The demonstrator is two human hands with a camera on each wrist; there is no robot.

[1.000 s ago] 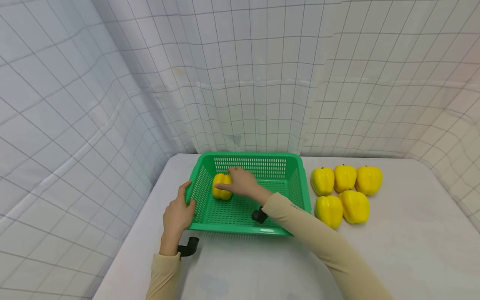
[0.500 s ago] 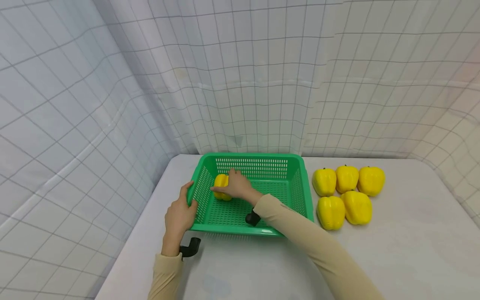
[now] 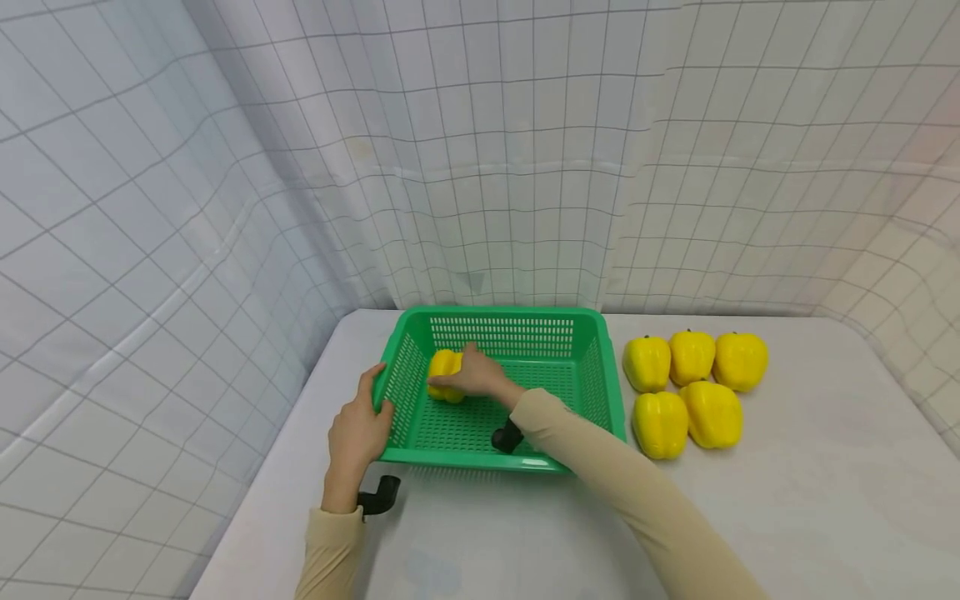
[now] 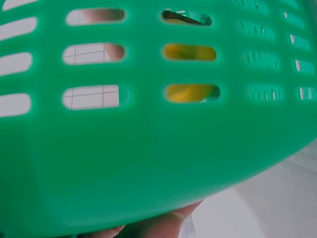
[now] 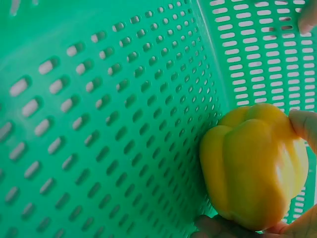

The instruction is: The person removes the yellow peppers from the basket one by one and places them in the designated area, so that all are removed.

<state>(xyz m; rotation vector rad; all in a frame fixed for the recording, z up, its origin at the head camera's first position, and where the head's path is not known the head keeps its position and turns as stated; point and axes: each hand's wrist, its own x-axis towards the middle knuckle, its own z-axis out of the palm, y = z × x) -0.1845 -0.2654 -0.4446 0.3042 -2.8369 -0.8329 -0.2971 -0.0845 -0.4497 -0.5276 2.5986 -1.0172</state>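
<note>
A green plastic basket [image 3: 480,457] with slotted walls stands on the table. My left hand [image 3: 358,429] grips its left rim, thumb inside and fingers outside. In the left wrist view the basket wall [image 4: 124,158] fills most of the picture, with fingertips [image 4: 166,227] showing at its lower edge. Inside the basket, toward the left wall, my right hand [image 3: 478,373] holds a yellow bell pepper [image 3: 442,363]. The right wrist view shows this bell pepper [image 5: 252,166] on its side by the perforated floor, fingers and thumb around it.
Several more yellow bell peppers [image 3: 660,423] stand grouped on the white table [image 3: 810,467], right of the basket. A white grid-patterned curtain [image 3: 525,167] hangs behind and along the left side. Each wrist wears a black camera mount [image 3: 381,495].
My right hand has shifted slightly left and its fingers have drawn in around the bell pepper. The left hand keeps its grip on the rim, and the basket stays in place.
</note>
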